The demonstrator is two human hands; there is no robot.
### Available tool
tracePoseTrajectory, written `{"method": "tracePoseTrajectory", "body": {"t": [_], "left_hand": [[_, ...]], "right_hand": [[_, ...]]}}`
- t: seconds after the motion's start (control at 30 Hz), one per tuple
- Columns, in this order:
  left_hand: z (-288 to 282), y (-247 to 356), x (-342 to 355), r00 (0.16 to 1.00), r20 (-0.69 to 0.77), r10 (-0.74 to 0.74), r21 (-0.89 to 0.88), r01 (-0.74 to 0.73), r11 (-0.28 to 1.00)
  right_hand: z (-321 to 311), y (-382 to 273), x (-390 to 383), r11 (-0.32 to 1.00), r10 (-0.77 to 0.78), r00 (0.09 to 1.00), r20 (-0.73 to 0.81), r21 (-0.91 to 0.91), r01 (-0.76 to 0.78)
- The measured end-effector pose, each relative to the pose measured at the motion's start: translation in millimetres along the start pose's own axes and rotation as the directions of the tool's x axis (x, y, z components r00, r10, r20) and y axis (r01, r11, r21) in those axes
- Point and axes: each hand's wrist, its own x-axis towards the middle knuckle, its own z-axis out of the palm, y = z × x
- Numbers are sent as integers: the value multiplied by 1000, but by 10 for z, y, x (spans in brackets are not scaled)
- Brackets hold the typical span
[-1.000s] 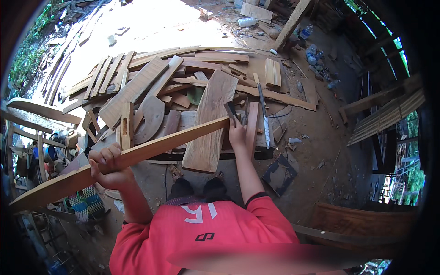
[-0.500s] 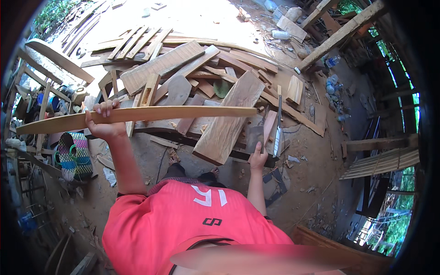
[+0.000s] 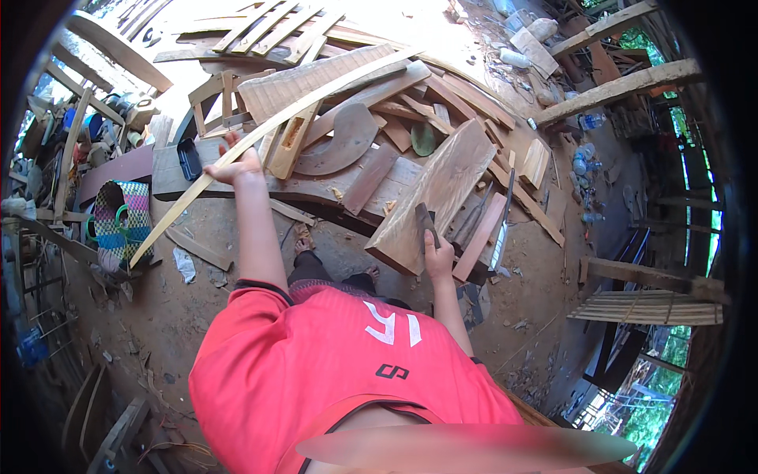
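Observation:
My left hand point(image 3: 237, 167) is closed around a long, thin, gently curved wooden strip point(image 3: 316, 96). The strip runs diagonally, its narrow side showing, from low on the left to the far middle above the wood pile. My right hand point(image 3: 439, 257) grips a small, dark, flat rectangular piece point(image 3: 425, 220), seen nearly edge-on; its exact kind is unclear. Right behind it lies a thick wooden plank point(image 3: 454, 170), slanted across the workbench point(image 3: 316, 189). A saw with a pale blade point(image 3: 500, 239) rests to the right of that hand, beside a reddish wood strip point(image 3: 483, 233).
Boards and offcuts crowd the bench, among them a curved cut piece point(image 3: 339, 142) and a mortised block point(image 3: 294, 142). A black tray point(image 3: 189, 159) sits at the bench's left. On the left stands a woven basket point(image 3: 124, 217). Wooden posts point(image 3: 620, 91) and plastic bottles point(image 3: 583, 160) are at right.
The wooden strip has swung from nearly level to diagonal, its right end rising away from me, and rolled narrow side up. My right hand has turned the dark piece edge-on.

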Motion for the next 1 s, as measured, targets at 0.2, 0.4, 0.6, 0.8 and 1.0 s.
{"method": "tracePoseTrajectory", "body": {"t": [0.2, 0.4, 0.6, 0.8, 1.0], "left_hand": [[-74, -515, 123, 968, -18, -251, 43, 252, 967], [-35, -873, 36, 920, 32, -390, 239, 372, 897], [58, -893, 81, 923, 18, -386, 117, 381, 917], [70, -817, 167, 915, -3, -403, 109, 401, 910], [-108, -636, 396, 826, 25, -563, 477, 485, 733]], "right_hand": [[113, -114, -105, 996, -12, 1000, 25, -94, 14], [211, -144, -159, 992, 15, 1000, 0, -128, -15], [300, -71, -179, 992, 74, 996, -59, -101, -79], [348, -105, -199, 992, 79, 992, -97, -95, -89], [372, -83, -218, 989, 104, 987, -121, -95, -115]]}}
